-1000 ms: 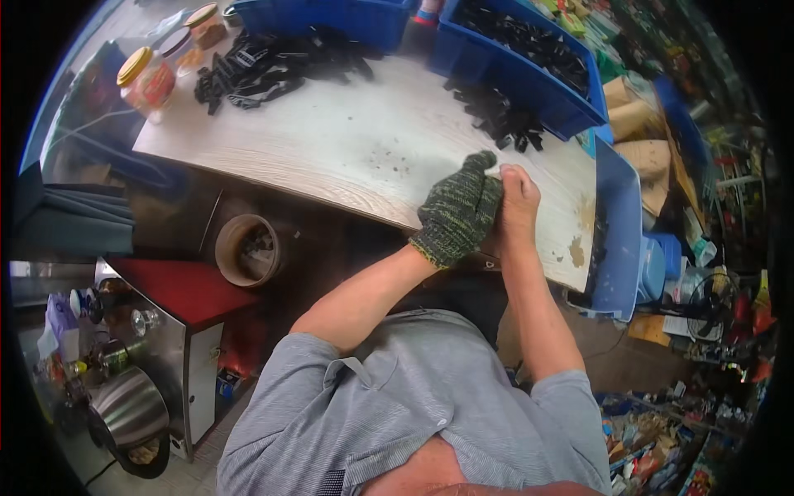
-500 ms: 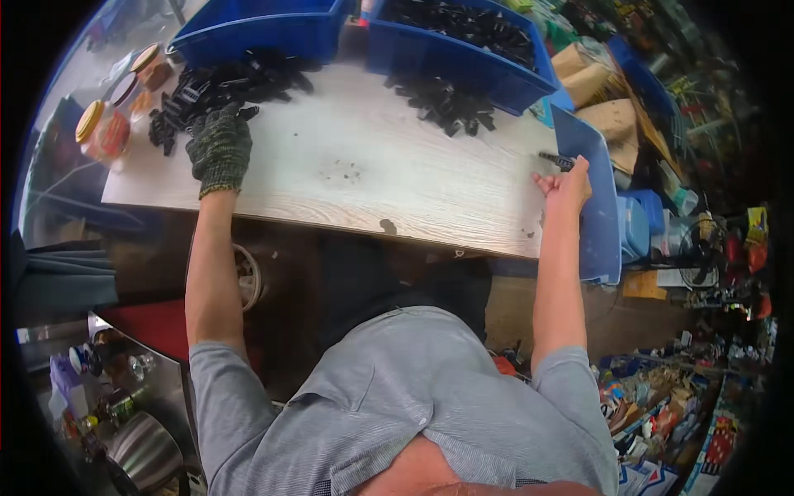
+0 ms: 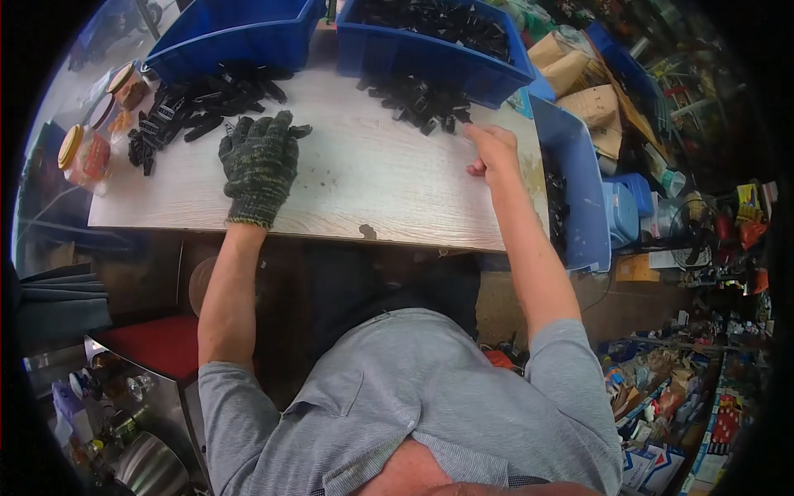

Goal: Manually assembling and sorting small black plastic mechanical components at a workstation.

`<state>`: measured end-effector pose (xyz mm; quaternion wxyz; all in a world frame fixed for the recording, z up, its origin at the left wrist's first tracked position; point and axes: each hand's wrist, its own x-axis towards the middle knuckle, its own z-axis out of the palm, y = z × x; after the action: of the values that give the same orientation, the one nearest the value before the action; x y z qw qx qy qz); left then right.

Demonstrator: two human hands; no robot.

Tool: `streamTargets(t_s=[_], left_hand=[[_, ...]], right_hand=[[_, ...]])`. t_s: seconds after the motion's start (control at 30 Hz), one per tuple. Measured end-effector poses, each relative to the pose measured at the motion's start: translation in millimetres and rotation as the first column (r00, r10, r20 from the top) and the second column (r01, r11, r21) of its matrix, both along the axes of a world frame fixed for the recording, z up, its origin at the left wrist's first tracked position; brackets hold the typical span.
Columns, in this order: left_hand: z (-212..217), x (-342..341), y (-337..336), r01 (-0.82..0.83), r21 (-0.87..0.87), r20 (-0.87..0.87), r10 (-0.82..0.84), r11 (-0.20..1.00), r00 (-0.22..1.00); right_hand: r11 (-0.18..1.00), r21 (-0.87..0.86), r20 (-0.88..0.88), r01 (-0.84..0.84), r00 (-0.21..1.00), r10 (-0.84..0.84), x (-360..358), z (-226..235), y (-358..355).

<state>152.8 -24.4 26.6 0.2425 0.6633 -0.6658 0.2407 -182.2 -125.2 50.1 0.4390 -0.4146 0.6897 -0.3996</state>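
My left hand point(image 3: 260, 161), in a dark knitted glove, is over the left part of the table. A small black plastic piece point(image 3: 300, 131) sticks out at its thumb side, held by the fingers. Just beyond it lies a loose heap of similar black plastic pieces point(image 3: 203, 103). My bare right hand point(image 3: 496, 153) reaches to the near right edge of a second heap of black pieces point(image 3: 418, 103). Its fingertips are beside the outermost piece, thumb and forefinger apart; whether they touch it I cannot tell.
Two blue bins stand at the back: the left bin point(image 3: 236, 41) and the right bin point(image 3: 438, 58), full of black pieces. A lighter blue bin point(image 3: 583, 174) with black pieces inside stands against the table's right edge. Lidded jars point(image 3: 87, 157) stand at the left of the white table point(image 3: 372, 190).
My right hand has let go of a black piece at the right-hand bin and moved left to the right heap. My left hand has come away from the left heap, nearer and rightward.
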Motion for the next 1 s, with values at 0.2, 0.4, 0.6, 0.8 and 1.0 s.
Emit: streamTargets(t_s=[0.2,0.4,0.6,0.8,1.0], left_hand=[[-2.3,-46.1,16.4,0.153,-0.248,-0.175,-0.200,0.956,0.964],[-14.5,-115.4,15.5,0.341,-0.298,-0.637,-0.452,0.891,0.624],[-15.8,-145.9,-9.5,0.385,-0.304,-0.702,-0.478,0.871,0.528],[-21.0,-141.8,-14.8,0.578,-0.207,-0.868,-0.421,0.789,0.264],[-11.8,-137.7,-7.2,0.586,-0.262,-0.939,-0.343,0.767,0.029]], right_hand=[[0.989,-0.005,-0.336,-0.151,0.931,0.140,22.6,8.3,-4.5],[0.993,-0.007,-0.225,-0.114,0.968,0.110,8.7,-2.3,-8.5],[0.958,0.104,0.177,-0.269,0.952,0.248,17.9,5.4,32.3],[0.890,-0.008,0.424,-0.456,0.805,0.416,24.4,1.0,56.3],[0.874,-0.099,0.473,-0.475,0.750,0.462,25.8,-4.3,62.6]])
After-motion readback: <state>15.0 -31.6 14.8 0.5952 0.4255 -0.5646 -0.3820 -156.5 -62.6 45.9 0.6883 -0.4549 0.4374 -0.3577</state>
